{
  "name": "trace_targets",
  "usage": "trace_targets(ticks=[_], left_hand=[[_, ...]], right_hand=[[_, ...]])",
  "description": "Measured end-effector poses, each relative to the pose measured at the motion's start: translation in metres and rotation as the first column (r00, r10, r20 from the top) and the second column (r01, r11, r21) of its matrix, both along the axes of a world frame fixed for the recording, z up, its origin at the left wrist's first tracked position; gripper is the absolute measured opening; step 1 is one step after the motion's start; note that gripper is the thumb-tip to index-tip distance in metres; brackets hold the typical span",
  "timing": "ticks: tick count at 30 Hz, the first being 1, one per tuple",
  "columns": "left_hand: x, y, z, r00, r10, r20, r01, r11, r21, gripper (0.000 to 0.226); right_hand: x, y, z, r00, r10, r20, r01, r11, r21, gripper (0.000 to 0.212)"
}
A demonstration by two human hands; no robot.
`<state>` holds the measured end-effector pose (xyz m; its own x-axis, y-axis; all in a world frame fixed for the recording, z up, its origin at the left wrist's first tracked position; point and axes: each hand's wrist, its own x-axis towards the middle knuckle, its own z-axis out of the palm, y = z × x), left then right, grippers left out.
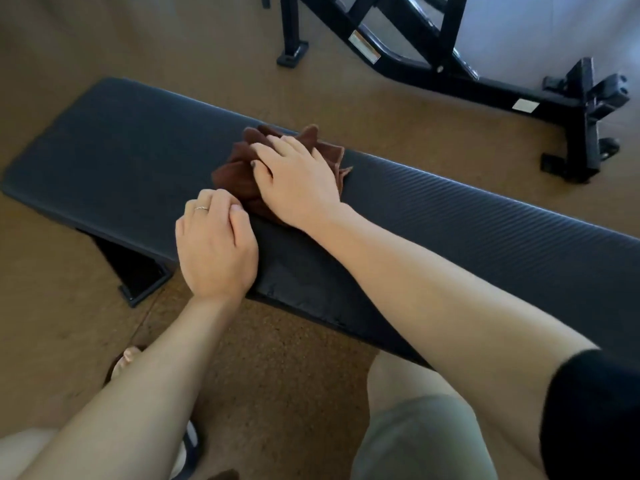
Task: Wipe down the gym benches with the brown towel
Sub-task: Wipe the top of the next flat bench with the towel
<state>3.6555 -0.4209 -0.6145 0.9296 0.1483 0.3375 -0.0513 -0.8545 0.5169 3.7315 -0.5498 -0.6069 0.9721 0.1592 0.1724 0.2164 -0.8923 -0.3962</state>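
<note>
A long black padded gym bench (pixel 467 216) runs across the view from upper left to right. A crumpled brown towel (pixel 239 168) lies on its middle. My right hand (pixel 298 178) lies palm down on the towel, fingers curled into the cloth. My left hand (pixel 214 244) rests at the bench's near edge, just beside the towel, fingers curled in with nothing visible in them; a ring shows on one finger.
A black steel equipment frame (pixel 433 53) stands on the tan floor beyond the bench. The bench's black foot (pixel 138 271) sticks out at the lower left. My legs and a sandalled foot (pixel 128 362) are close to the near side.
</note>
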Motion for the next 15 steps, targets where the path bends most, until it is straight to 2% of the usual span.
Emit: trace_targets(ticks=[2,5,9,12,15], left_hand=[[0.000,0.001,0.000,1.000,-0.002,0.006,0.002,1.000,-0.004,0.026],[0.000,0.001,-0.001,1.000,-0.001,-0.009,0.001,1.000,-0.004,0.030],[-0.001,0.001,-0.002,1.000,-0.002,-0.013,0.001,1.000,-0.026,0.028],[-0.001,0.000,-0.005,1.000,0.012,0.004,-0.012,0.999,-0.042,0.024],[-0.001,-0.002,-0.006,1.000,0.018,0.023,-0.018,0.999,-0.033,0.023]], right_hand=[[0.002,-0.025,-0.002,0.999,-0.035,0.014,0.035,0.999,-0.009,0.043],[-0.012,-0.081,-0.005,0.977,-0.213,0.018,0.213,0.977,0.006,0.045],[-0.088,-0.163,0.000,0.920,-0.391,0.002,0.391,0.920,0.018,0.044],[-0.114,-0.169,0.002,0.874,-0.484,-0.044,0.484,0.875,-0.026,0.045],[-0.083,-0.146,0.001,0.863,-0.504,-0.040,0.500,0.863,-0.076,0.046]])
